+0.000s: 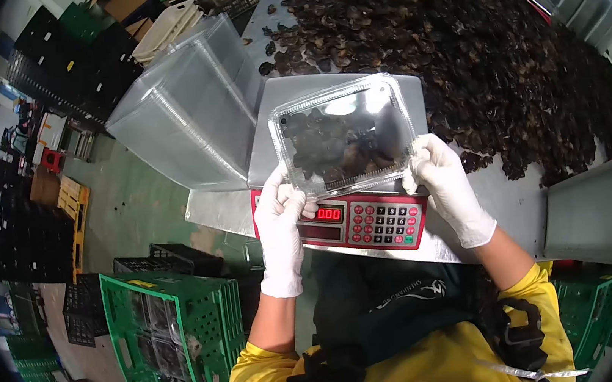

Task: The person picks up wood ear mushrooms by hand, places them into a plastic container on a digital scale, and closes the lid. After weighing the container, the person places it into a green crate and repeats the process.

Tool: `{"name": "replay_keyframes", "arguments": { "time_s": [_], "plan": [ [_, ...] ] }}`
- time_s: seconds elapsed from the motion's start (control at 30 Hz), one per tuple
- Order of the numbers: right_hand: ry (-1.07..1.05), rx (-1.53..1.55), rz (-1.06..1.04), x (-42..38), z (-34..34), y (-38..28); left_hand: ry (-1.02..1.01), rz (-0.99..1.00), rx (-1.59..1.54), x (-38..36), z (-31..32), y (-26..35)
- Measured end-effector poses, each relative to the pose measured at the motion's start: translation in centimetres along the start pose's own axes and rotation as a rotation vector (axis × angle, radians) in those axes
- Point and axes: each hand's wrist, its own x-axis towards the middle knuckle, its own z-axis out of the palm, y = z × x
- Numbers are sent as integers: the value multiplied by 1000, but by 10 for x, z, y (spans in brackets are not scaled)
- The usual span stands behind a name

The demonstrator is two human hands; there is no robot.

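A clear plastic clamshell box with dark wood ear mushrooms inside is held in front of me, its lid apparently down. My left hand, in a white glove, grips its near left corner. With fingers bent at the near right corner, my right hand wears a matching glove. Beneath the box is a red scale with a metal weighing plate; its display shows 0.00. The box covers much of the plate.
A large heap of wood ear mushrooms spreads over the metal table. Stacked clear plastic boxes stand left of the scale. On the floor at left, a green crate holds packed boxes. Black crates are piled farther off.
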Motion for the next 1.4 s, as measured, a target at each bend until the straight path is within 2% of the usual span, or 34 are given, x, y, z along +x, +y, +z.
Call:
{"name": "replay_keyframes", "arguments": {
  "time_s": [0.1, 0.27, 0.4, 0.43, 0.67, 0.8, 0.83, 0.87, 0.9, 0.93, 1.0, 1.13, 1.2, 1.27, 1.3, 1.37, 1.4],
  "plan": [
    [-33, 23, -74, -10, 6, 3, 13, -32, 46, -8, -4, 3],
    [-36, 1, -57, -21, 10, 12, -31, -111, 60, -18, -20, -3],
    [-55, -41, -27, -31, 10, 23, 16, 9, 171, -28, -22, -4],
    [-51, -26, -39, -33, 12, 24, 32, -5, 87, -28, -18, -2],
    [-90, 21, -73, -44, 20, 31, 100, 73, 72, -38, -27, -5],
    [-125, -139, -149, -44, 18, 42, 181, 73, 116, -49, -38, 0],
    [-197, -86, -99, -48, 29, 35, 190, 79, 146, -56, -43, 5],
    [-163, -149, -36, -52, 44, 28, 216, 85, 180, -67, -52, 10],
    [-236, -118, -39, -51, 53, 33, 236, 258, 405, -74, -75, -3],
    [-309, -79, -35, -51, 64, 40, 271, 107, 154, -93, -75, 21],
    [-347, -104, 59, -54, 94, 62, 439, 80, 228, -126, -96, 42],
    [-640, -170, 47, -58, 170, 80, 716, 210, 122, -188, -140, 50],
    [-734, -273, 163, -60, 205, 94, 839, 269, 151, -220, -161, 55],
    [-881, -197, 147, -69, 244, 109, 957, 323, 136, -249, -192, 61],
    [-991, -331, -39, -66, 252, 134, 1056, 305, 223, -267, -211, 64],
    [-1074, -272, -203, -78, 261, 135, 1142, 406, 291, -312, -264, 66],
    [-1083, -285, -272, -80, 257, 134, 1223, 374, 290, -338, -286, 72]
  ]
}}
